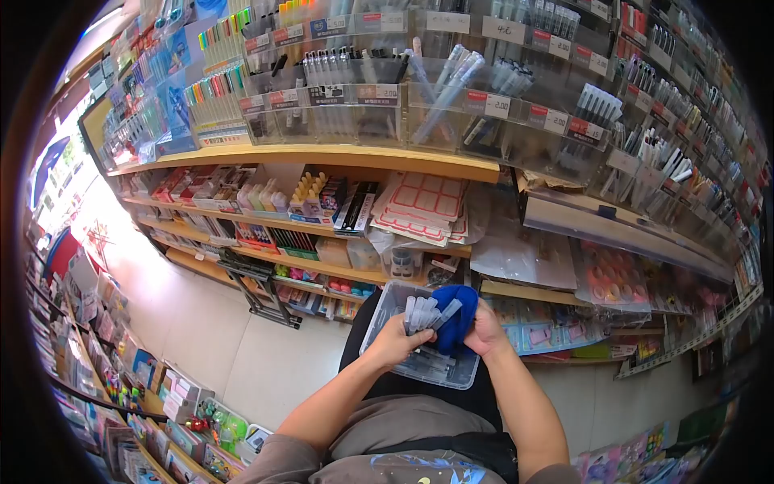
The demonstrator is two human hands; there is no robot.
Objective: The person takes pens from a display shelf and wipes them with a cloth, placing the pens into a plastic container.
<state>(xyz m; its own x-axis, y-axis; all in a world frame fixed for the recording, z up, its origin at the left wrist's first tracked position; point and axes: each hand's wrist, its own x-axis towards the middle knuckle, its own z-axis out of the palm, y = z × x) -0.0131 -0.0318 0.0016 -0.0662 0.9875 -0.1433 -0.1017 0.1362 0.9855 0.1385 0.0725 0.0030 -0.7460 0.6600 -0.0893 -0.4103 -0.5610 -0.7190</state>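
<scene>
My left hand (397, 344) is closed around a bunch of pale translucent pens (421, 315), their ends pointing up and away from me. A blue cloth (457, 316) is gripped in my right hand (487, 329), close beside the pens. One pen tilts to the right across the cloth's front. Beneath both hands, a clear plastic bin (377, 316) rests on my lap. More pens (431, 367) lie inside the bin, partly hidden by my left hand and the cloth.
Ahead stands a wooden shelf (322, 155) with clear pen holders (322, 121) and price tags. Lower shelves carry boxes and red-bordered label sheets (423, 202). A black folding stand (262, 286) is on the floor at left. More goods line the lower left (181, 395).
</scene>
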